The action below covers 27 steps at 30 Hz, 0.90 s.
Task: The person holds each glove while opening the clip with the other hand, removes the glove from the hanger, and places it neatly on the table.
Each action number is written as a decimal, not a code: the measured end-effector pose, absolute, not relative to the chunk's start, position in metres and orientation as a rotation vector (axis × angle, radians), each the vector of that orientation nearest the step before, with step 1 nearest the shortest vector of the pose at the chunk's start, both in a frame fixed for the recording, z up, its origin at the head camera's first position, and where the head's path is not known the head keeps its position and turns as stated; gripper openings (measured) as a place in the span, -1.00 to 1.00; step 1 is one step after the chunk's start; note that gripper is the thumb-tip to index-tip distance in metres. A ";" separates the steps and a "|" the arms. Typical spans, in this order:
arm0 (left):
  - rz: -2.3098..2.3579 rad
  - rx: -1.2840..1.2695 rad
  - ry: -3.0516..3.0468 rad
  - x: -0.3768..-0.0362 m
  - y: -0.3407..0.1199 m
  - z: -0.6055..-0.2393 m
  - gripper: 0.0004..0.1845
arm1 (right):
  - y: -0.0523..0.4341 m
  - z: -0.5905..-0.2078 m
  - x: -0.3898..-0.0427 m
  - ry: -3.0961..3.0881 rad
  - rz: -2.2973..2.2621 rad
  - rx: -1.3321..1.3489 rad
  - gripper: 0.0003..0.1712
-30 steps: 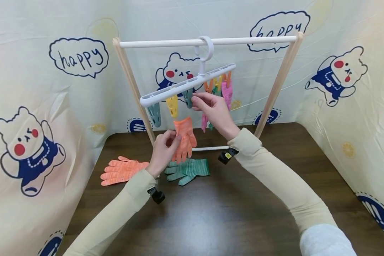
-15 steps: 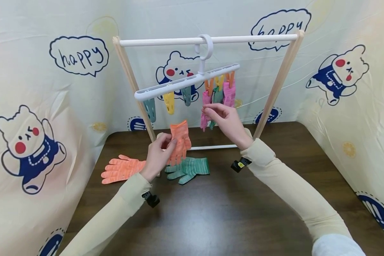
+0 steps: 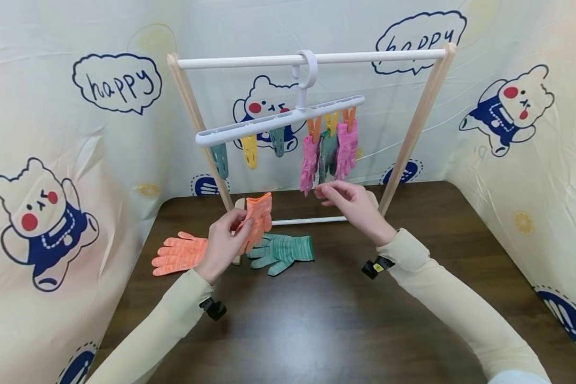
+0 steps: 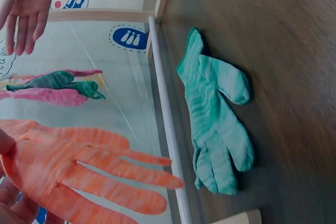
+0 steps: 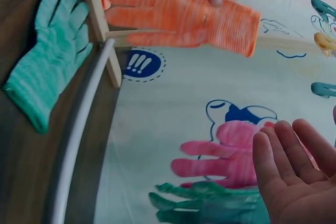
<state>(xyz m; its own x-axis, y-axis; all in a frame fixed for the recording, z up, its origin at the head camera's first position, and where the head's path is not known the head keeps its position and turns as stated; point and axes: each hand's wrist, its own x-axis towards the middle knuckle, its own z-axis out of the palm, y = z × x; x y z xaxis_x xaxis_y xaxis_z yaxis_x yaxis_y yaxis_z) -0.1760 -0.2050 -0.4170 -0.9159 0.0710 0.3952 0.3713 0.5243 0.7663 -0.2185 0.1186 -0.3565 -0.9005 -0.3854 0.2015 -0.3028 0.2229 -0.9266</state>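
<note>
From the near side of the table, the head camera looks forward and down, far enough back to take in the rack, the left hand and the right hand. The left wrist camera looks ahead, rolled sideways, with the held glove very near and the table down its right side. The right wrist camera is rolled the opposite way, table on its left, the right hand close at lower right. All three share the held glove, green glove and low bar.
</note>
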 end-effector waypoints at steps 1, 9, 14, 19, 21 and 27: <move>-1.336 -0.371 -2.452 -0.175 -0.207 -0.417 -0.85 | 0.121 -0.359 -0.218 2.407 -1.788 -0.672 -0.56; -1.326 -0.386 -2.490 -0.166 -0.224 -0.418 -0.82 | 0.136 -0.379 -0.216 2.385 -1.791 -0.632 -0.58; -1.300 -0.365 -2.541 -0.160 -0.236 -0.419 -0.79 | 0.145 -0.390 -0.214 2.365 -1.762 -0.579 -0.56; -1.190 -0.357 -2.577 -0.156 -0.245 -0.421 -0.80 | 0.153 -0.400 -0.214 2.377 -1.730 -0.577 -0.56; -1.125 -0.355 -2.594 -0.154 -0.248 -0.421 -0.80 | 0.155 -0.403 -0.214 2.381 -1.725 -0.580 -0.56; -0.960 -0.367 -2.626 -0.144 -0.259 -0.426 -0.79 | 0.161 -0.411 -0.213 2.376 -1.724 -0.580 -0.57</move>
